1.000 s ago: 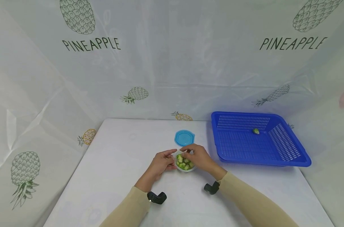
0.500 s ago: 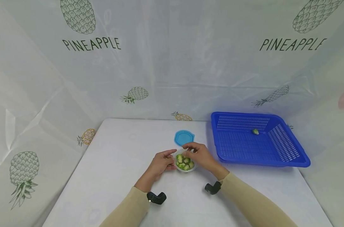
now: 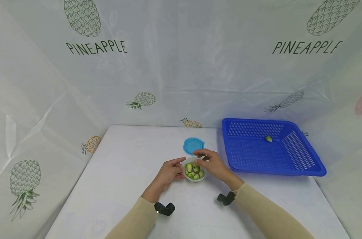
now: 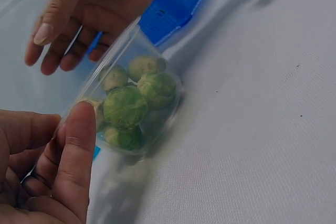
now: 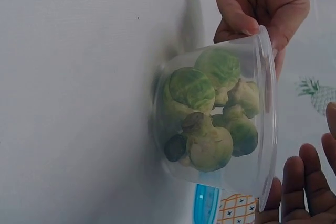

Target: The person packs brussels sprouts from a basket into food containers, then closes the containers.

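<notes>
A clear round plastic tub [image 5: 244, 177] stands on the white table with several Brussels sprouts [image 5: 210, 148] inside. My left hand [image 3: 169, 173] pinches its rim on the left side, thumb and fingers on the wall in both wrist views. Over the tub's right rim hovers my right hand [image 3: 213, 164], its fingers loosely bent and apart. Nothing shows between the right fingers in the left wrist view. Just behind the tub lies a blue lid [image 3: 194, 145], flat on the table.
A large blue plastic basket [image 3: 278, 171] stands at the back right, with one Brussels sprout [image 3: 268, 138] near its far wall. White sheeting [image 3: 181, 66] printed with pineapples hangs behind the table. The bare white tabletop [image 3: 124, 159] extends to the left.
My right hand has drawn back slightly to the right and up from the sprouts, its fingers leaving the tub's inside. The left hand and the tub have stayed in place.
</notes>
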Demonstrator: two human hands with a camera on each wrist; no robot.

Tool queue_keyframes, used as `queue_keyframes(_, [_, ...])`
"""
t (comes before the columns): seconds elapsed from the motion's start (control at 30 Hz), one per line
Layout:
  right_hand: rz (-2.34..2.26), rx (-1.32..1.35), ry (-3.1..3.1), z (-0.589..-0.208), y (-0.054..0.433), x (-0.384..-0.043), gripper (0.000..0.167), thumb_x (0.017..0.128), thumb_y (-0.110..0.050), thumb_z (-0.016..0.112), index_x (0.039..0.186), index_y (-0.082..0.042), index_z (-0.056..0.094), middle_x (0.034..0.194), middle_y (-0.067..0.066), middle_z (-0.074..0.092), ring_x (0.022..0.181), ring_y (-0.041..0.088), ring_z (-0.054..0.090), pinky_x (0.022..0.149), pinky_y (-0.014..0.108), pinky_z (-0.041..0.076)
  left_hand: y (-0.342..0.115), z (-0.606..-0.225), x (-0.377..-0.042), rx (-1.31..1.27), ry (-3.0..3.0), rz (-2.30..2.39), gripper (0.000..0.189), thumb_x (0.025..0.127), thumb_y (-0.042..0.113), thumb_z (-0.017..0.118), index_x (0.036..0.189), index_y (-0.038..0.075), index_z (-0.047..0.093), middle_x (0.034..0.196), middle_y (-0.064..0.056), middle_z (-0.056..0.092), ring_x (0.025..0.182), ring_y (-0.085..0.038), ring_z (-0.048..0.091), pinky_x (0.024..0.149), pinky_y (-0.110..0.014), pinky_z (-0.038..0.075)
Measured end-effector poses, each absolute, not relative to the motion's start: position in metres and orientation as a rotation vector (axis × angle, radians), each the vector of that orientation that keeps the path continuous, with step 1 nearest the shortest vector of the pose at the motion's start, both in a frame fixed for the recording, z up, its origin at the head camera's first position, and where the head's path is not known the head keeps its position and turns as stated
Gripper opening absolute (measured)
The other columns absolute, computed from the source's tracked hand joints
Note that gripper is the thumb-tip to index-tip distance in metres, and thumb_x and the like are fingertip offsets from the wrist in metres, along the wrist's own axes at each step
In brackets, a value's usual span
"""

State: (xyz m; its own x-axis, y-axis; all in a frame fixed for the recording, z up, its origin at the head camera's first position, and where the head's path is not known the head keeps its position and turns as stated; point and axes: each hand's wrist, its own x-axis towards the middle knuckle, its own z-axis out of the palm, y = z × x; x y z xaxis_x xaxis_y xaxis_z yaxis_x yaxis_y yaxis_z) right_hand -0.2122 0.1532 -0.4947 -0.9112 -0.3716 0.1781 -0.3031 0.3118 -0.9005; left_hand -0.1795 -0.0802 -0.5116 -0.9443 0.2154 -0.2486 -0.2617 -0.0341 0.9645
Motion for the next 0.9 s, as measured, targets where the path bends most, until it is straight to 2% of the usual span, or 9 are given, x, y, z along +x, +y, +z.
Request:
queue_keyframes(0.37, [-1.751, -0.696, 2.449, -0.484, 0.159, -0.205, 0.037, 0.097, -0.013, 0.077, 0.132, -0.006, 0.071, 0.13, 0.015, 0.071, 0.121, 0.04, 0.066, 0.104, 0.039, 0.058, -0.08, -0.51, -0.179, -0.044, 1.915, 2.041, 0.052, 0.097, -0.004, 0.056, 0.149, 0.004, 0.059, 0.102, -0.01, 0.057, 0.076, -0.014, 0.063, 0.081, -0.035, 0.067])
queue_keyframes(0.53, [-1.779, -0.666, 2.422, -0.464, 0.165, -0.198, 0.038, 0.097, -0.013, 0.076, 0.134, -0.006, 0.07, 0.13, 0.02, 0.07, 0.12, 0.043, 0.067, 0.098, 0.029, 0.06, -0.08, -0.51, -0.179, -0.034, 1.912, 2.039, 0.052, 0.099, -0.003, 0.057, 0.15, 0.004, 0.057, 0.1, -0.007, 0.057, 0.077, -0.015, 0.064, 0.082, -0.036, 0.067])
queue_keyframes(0.63, [-1.79, -0.675, 2.439, -0.453, 0.17, -0.196, 0.037, 0.097, -0.013, 0.076, 0.133, -0.007, 0.071, 0.128, 0.02, 0.071, 0.12, 0.039, 0.068, 0.095, 0.024, 0.06, -0.081, -0.511, -0.179, -0.035, 1.915, 2.04, 0.051, 0.1, -0.002, 0.057, 0.15, 0.004, 0.057, 0.098, -0.005, 0.057, 0.077, -0.015, 0.064, 0.081, -0.035, 0.067])
queue_keyframes(0.77, [-1.781, -0.702, 2.481, -0.441, 0.178, -0.197, 0.037, 0.097, -0.014, 0.077, 0.133, -0.008, 0.072, 0.127, 0.016, 0.073, 0.119, 0.039, 0.068, 0.094, 0.025, 0.06, -0.081, -0.512, -0.18, -0.047, 1.909, 2.043, 0.05, 0.1, -0.001, 0.058, 0.15, 0.004, 0.058, 0.098, -0.006, 0.057, 0.076, -0.015, 0.064, 0.08, -0.034, 0.067])
queue_keyframes(0.9, [-1.758, -0.67, 2.52, -0.43, 0.188, -0.198, 0.038, 0.097, -0.015, 0.077, 0.134, -0.008, 0.072, 0.128, 0.018, 0.072, 0.118, 0.036, 0.069, 0.093, 0.025, 0.06, -0.081, -0.514, -0.18, -0.055, 1.909, 2.044, 0.049, 0.1, -0.002, 0.058, 0.149, 0.005, 0.06, 0.098, -0.006, 0.057, 0.075, -0.015, 0.064, 0.079, -0.033, 0.066])
